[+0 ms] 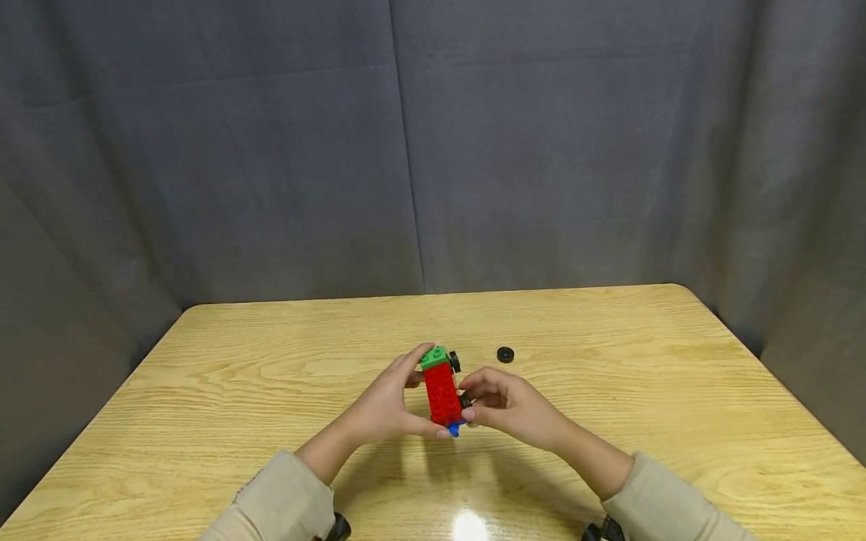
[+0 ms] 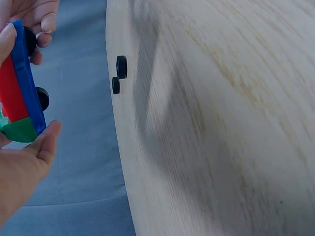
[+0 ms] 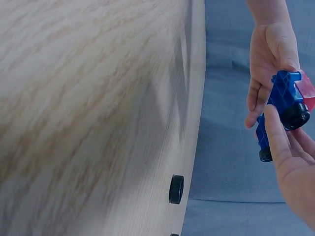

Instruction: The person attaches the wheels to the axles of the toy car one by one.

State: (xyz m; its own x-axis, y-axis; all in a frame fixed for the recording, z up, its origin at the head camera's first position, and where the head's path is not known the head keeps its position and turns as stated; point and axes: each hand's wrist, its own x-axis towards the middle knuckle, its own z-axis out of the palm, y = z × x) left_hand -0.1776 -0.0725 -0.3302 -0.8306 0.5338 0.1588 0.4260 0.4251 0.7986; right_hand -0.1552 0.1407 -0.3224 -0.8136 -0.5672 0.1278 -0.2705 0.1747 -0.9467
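Observation:
Above the table, a toy car (image 1: 443,394) of red and green bricks on a blue base is held up at a tilt. My left hand (image 1: 392,402) grips it by its two ends, thumb at the near blue end and fingers at the green end. On its right side, a black wheel (image 1: 465,400) at the near end sits between the thumb and fingers of my right hand (image 1: 510,406), which pinches it. Farther along that side is another black wheel (image 1: 455,362). The right wrist view shows the blue underside (image 3: 283,96).
A loose black wheel (image 1: 505,354) lies on the wooden table (image 1: 649,361) beyond my right hand. In the left wrist view, two loose wheels (image 2: 121,67) show close together. A grey curtain (image 1: 433,150) hangs behind the table's far edge.

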